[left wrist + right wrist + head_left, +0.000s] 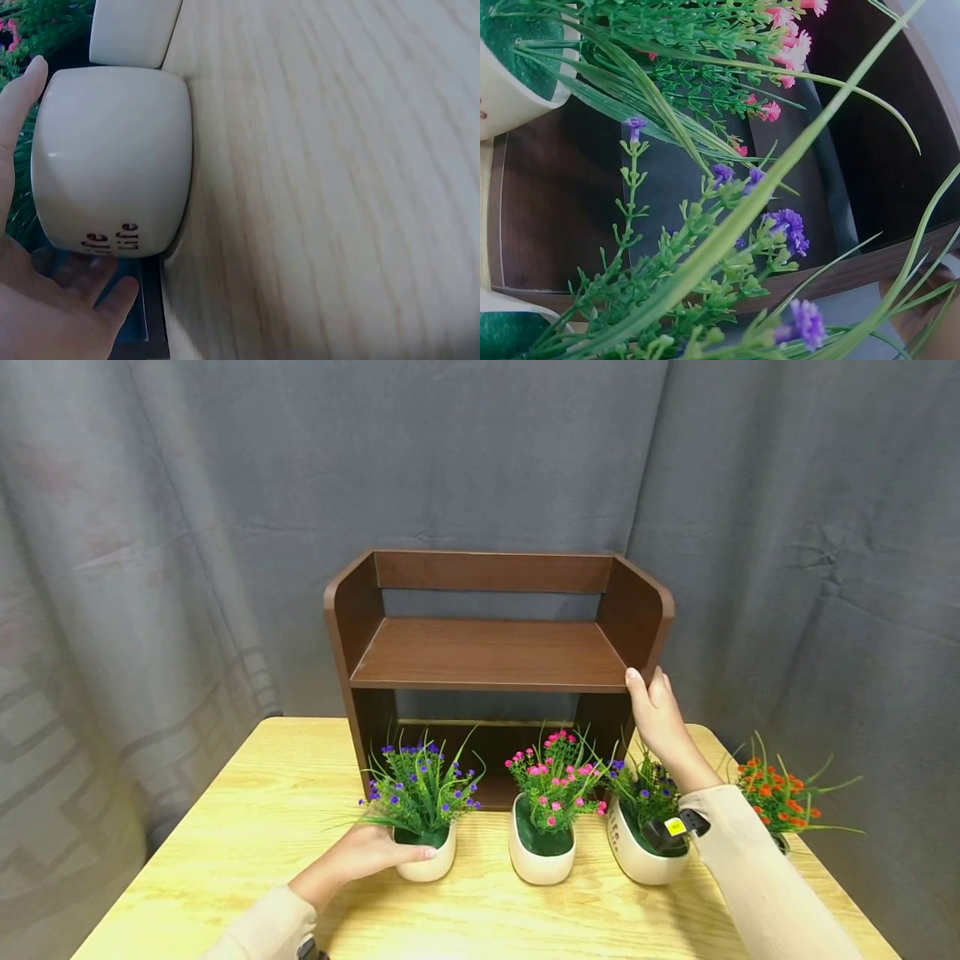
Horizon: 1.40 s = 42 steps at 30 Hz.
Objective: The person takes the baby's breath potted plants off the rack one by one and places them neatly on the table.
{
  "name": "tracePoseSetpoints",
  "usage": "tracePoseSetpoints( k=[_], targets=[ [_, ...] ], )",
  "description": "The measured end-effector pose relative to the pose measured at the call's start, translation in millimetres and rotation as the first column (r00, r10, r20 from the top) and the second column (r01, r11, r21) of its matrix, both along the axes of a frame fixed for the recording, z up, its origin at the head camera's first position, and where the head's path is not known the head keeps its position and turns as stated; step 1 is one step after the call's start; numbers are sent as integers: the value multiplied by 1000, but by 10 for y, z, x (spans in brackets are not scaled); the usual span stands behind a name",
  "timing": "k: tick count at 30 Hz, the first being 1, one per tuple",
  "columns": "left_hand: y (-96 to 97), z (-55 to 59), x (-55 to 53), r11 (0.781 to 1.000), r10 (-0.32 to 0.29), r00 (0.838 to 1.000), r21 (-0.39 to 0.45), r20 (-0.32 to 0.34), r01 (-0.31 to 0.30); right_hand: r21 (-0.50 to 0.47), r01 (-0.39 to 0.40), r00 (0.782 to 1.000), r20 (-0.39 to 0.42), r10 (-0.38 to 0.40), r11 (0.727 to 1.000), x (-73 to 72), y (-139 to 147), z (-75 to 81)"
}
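Observation:
My left hand [375, 850] holds the left end of a white flowerpot [116, 157] with artificial purple flowers [423, 781]; its thumb lies along the near rim. In the left wrist view the fingers curl at the pot's end, below printed lettering. My right hand [660, 714] grips the right side panel of a dark brown two-tier shelf [487, 652], thumb at the upper board's front corner, other fingers partly hidden by the panel. Below that wrist stands another white pot [648, 860] with purple flowers [787, 229], partly covered by the sleeve and wrist camera.
A white pot [542, 860] with pink flowers stands between the two purple ones, before the shelf. Orange flowers [780, 797] are at the right, their pot mostly behind the right sleeve. The wooden table [217, 835] has a grey curtain [510, 452] behind it.

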State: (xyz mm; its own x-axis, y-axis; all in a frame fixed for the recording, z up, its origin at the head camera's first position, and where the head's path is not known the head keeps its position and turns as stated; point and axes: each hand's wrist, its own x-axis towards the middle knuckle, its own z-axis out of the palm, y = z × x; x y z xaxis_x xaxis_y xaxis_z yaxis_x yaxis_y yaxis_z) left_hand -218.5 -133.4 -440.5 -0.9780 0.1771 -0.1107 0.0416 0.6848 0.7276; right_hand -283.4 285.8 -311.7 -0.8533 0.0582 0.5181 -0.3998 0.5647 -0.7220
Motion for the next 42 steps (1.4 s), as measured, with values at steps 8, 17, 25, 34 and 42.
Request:
tracePoseSetpoints(
  k=[8, 17, 25, 34, 42],
  targets=[
    [-95, 29, -105, 975, -114, 988, 179, -100, 131, -10, -2, 1000, -1, 2, 1000, -1, -14, -6],
    [-175, 151, -188, 950, -73, 981, 287, -181, 124, -10, 13, 1000, 5, -13, 1000, 10, -15, 10],
    [-224, 300, -216, 946, -72, 961, 288, -266, 150, -13, 9, 1000, 10, -9, 1000, 18, -18, 6],
    [-285, 466, -260, 924, -98, 880, 287, -464, 254, -14, 16, 1000, 5, -16, 1000, 8, -17, -4],
    [-342, 601, -289, 939, -83, 844, 241, -530, 244, -16, 18, 1000, 11, -18, 1000, 7, -14, -2]
  ],
)
